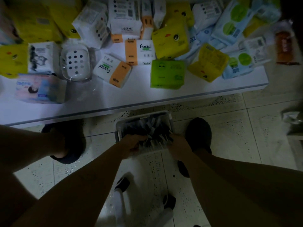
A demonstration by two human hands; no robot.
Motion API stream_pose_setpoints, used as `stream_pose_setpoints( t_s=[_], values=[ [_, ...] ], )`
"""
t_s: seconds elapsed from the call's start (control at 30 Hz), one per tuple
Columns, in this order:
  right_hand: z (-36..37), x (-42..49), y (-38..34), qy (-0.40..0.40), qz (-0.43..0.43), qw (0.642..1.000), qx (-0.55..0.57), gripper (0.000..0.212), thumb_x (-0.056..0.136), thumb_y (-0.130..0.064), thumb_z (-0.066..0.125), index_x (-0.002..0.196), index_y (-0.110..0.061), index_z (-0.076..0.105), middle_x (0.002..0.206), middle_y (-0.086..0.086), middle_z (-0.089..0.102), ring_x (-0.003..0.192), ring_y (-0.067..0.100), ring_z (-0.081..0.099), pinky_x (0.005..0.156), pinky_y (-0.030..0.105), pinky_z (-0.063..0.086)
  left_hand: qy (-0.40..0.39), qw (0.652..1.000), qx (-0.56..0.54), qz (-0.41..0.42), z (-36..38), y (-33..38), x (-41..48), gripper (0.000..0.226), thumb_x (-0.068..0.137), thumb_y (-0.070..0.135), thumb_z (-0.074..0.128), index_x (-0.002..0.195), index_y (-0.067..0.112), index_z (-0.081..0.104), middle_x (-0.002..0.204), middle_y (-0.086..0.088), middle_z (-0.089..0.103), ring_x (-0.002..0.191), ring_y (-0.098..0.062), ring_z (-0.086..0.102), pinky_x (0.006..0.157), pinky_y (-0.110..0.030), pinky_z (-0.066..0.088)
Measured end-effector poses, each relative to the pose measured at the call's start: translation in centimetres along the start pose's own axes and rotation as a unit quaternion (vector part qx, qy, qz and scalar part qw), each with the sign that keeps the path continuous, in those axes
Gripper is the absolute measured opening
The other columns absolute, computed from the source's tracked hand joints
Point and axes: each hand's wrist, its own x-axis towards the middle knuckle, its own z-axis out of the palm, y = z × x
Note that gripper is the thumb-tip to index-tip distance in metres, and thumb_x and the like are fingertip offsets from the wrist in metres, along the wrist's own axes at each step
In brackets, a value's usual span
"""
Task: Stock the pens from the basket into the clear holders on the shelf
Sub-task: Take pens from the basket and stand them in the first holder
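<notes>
I read "Facial" on two orange-and-white tissue packs (140,52) on the white shelf (131,99); other labels are blurred. The left hand (133,143) and right hand (177,145) are both down among the pens (152,128), touching them; in this dim light I cannot tell whether either grasps any. The pens, dark with pale ends, lie heaped in the white basket (171,122) on the tiled floor (237,131), below the shelf's edge.

The left hand (135,143) and right hand (177,145) are down among pens (152,126) in a basket (169,117) on the tiled floor (246,128), just before a shelf (131,99) of tissue packs (139,51).
</notes>
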Motion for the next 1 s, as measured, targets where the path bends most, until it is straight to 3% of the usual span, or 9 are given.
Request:
stream_pose_setpoints(
  t_s=[0.17,0.27,0.33,0.4,0.5,0.67,0.83,0.9,1.0],
  values=[
    [0.1,-0.4,0.2,0.016,-0.032,0.998,-0.053,0.038,0.098,-0.017,0.047,0.135,-0.011,0.051,0.128,0.020,0.053,0.107,0.038,0.055,0.093,0.045,0.050,0.021,0.999,0.017,0.019,1.0,0.2,0.3,0.013,0.086,0.016,0.069,0.094,0.013,0.059,0.111,-0.018,0.063,0.102,-0.034,0.059,0.094,-0.049,0.050],
    [-0.2,-0.8,-0.3,0.062,-0.014,0.998,-0.021,0.032,0.098,-0.022,0.049,0.126,-0.009,0.059,0.125,0.018,0.056,0.107,0.035,0.057,0.089,0.040,0.049,0.083,0.993,0.048,0.065,1.0,-0.2,0.7,0.011,0.088,0.006,0.063,0.086,0.013,0.054,0.086,-0.010,0.058,0.075,-0.022,0.054,0.073,-0.035,0.051],
    [-0.7,-1.1,-0.5,0.103,-0.005,0.995,-0.012,0.026,0.096,-0.027,0.052,0.112,-0.011,0.065,0.112,0.015,0.061,0.097,0.032,0.060,0.075,0.037,0.049,0.155,0.963,0.195,0.099,0.7,-0.7,0.5,0.008,0.088,0.011,0.063,0.091,0.007,0.057,0.090,-0.012,0.061,0.080,-0.026,0.059,0.077,-0.037,0.053],
    [-1.5,-1.8,-0.9,0.148,0.011,0.989,0.018,0.021,0.094,-0.028,0.055,0.105,-0.012,0.064,0.101,0.009,0.061,0.094,0.030,0.060,0.078,0.040,0.050,0.190,0.911,0.348,0.116,0.5,-0.7,-0.4,0.020,0.086,0.017,0.065,0.100,0.003,0.061,0.099,-0.014,0.065,0.092,-0.029,0.062,0.082,-0.033,0.052],
    [-3.2,-3.2,-1.2,0.208,0.051,0.974,0.072,0.014,0.094,-0.027,0.058,0.092,-0.014,0.055,0.085,0.004,0.055,0.083,0.026,0.057,0.070,0.037,0.047,0.194,0.871,0.420,0.162,0.7,-0.1,-2.6,0.031,0.087,0.021,0.064,0.112,0.003,0.060,0.105,-0.013,0.063,0.104,-0.028,0.059,0.089,-0.029,0.045],
    [-4.4,-5.4,-2.6,0.239,0.097,0.941,0.221,0.016,0.094,-0.017,0.056,0.093,-0.001,0.058,0.091,0.014,0.061,0.083,0.028,0.057,0.071,0.034,0.046,0.187,0.899,0.358,0.168,0.4,1.4,-6.9,0.021,0.092,0.012,0.053,0.108,0.000,0.060,0.100,-0.018,0.067,0.089,-0.029,0.065,0.077,-0.034,0.056],
    [-4.7,-7.8,-4.7,0.141,0.097,0.946,0.275,0.025,0.101,-0.013,0.040,0.115,-0.001,0.057,0.111,0.014,0.062,0.101,0.025,0.061,0.075,0.030,0.042,0.118,0.947,0.227,0.194,-0.6,2.4,-12.7,0.021,0.095,0.002,0.043,0.111,0.005,0.057,0.087,-0.019,0.064,0.060,-0.023,0.059,0.045,-0.024,0.051],
    [-4.9,-9.2,-6.6,0.123,0.063,0.938,0.319,0.029,0.101,-0.020,0.042,0.096,0.000,0.062,0.089,0.008,0.062,0.082,0.023,0.061,0.077,0.035,0.049,0.122,0.955,0.176,0.205,-0.7,2.6,-14.9,0.025,0.093,-0.002,0.043,0.114,0.002,0.055,0.086,-0.019,0.059,0.057,-0.022,0.054,0.040,-0.021,0.043],
    [-5.7,-12.0,-9.6,0.115,0.020,0.919,0.376,0.030,0.099,-0.013,0.044,0.070,-0.015,0.052,0.068,0.001,0.054,0.058,0.012,0.053,0.058,0.023,0.051,0.152,0.942,0.142,0.262,-0.8,2.9,-17.7,0.026,0.090,-0.002,0.040,0.109,0.003,0.058,0.088,-0.020,0.061,0.062,-0.024,0.052,0.050,-0.027,0.042]
  ],
)
